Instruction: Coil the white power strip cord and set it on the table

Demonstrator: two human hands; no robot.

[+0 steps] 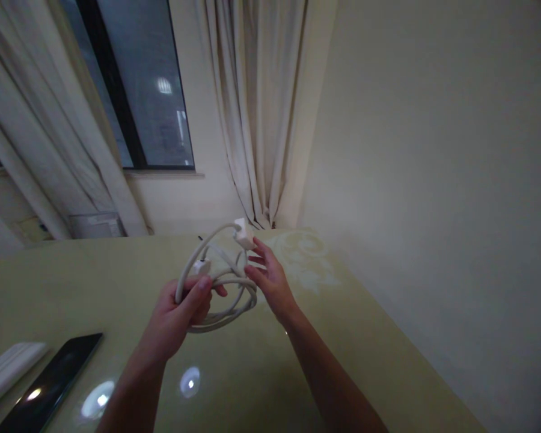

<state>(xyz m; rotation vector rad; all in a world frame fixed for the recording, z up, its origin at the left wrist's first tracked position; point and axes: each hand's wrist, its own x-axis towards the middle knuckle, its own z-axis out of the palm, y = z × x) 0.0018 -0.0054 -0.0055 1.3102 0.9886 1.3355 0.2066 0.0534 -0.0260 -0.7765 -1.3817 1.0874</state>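
Note:
A coiled white cable (225, 300) with white plug ends hangs above the glossy yellow-green table (351, 337). My left hand (180, 310) is closed around the left side of the loops, thumb on top beside a small white connector (202, 266). My right hand (270, 276) touches the coil's right side with fingers spread; a second white plug (244, 234) sticks up just above its fingertips.
A dark phone or tablet (49, 385) lies flat at the table's near left, next to a white ribbed object (9, 370). Cream curtains (261, 108) and a dark window (135, 84) stand behind the table. A plain wall runs along the right side.

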